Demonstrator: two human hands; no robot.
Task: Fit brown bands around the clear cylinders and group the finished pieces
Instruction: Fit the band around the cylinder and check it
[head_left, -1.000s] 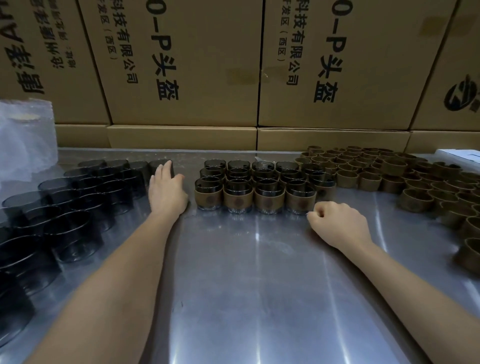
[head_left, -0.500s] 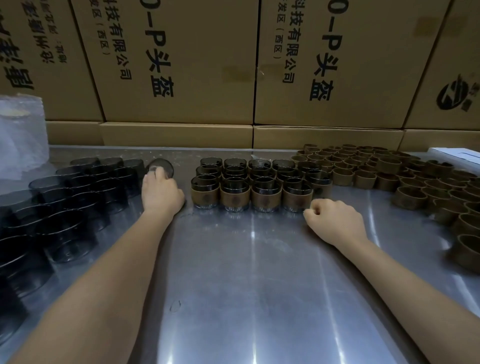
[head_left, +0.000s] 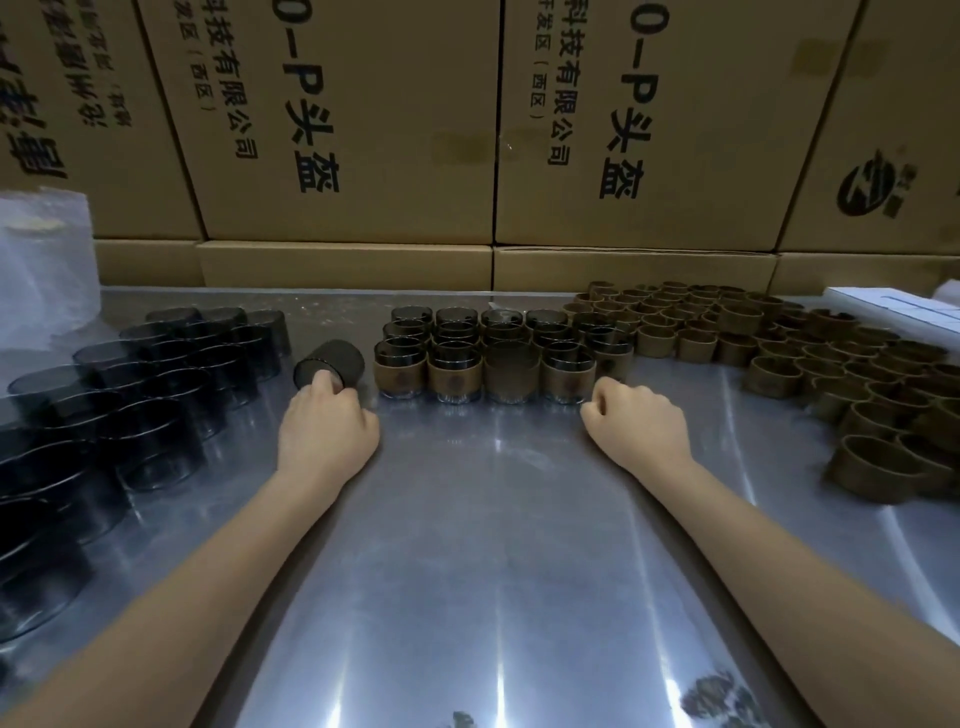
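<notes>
Left hand (head_left: 324, 423): fingers gripping one tilted clear cylinder (head_left: 332, 364), beside banded group (head_left: 483, 358) on surface (head_left: 483, 545); right hand (head_left: 636, 423): curled, holding nothing; loose brown bands (head_left: 779, 343) right

glossy metal table (head_left: 493, 545); smoky clear cylinders (head_left: 156, 374); matt brown bands (head_left: 769, 374); cardboard boxes (head_left: 353, 119).

**Around the work surface**

A shiny metal table (head_left: 493, 571) reflects streaks of light. Along its far edge stand large cardboard boxes (head_left: 353, 119) printed with black characters, resting on flatter cartons (head_left: 343, 265). At the far left sits a roll of cloudy plastic wrap (head_left: 44, 260). A white flat object (head_left: 893, 304) lies at the far right edge.
</notes>
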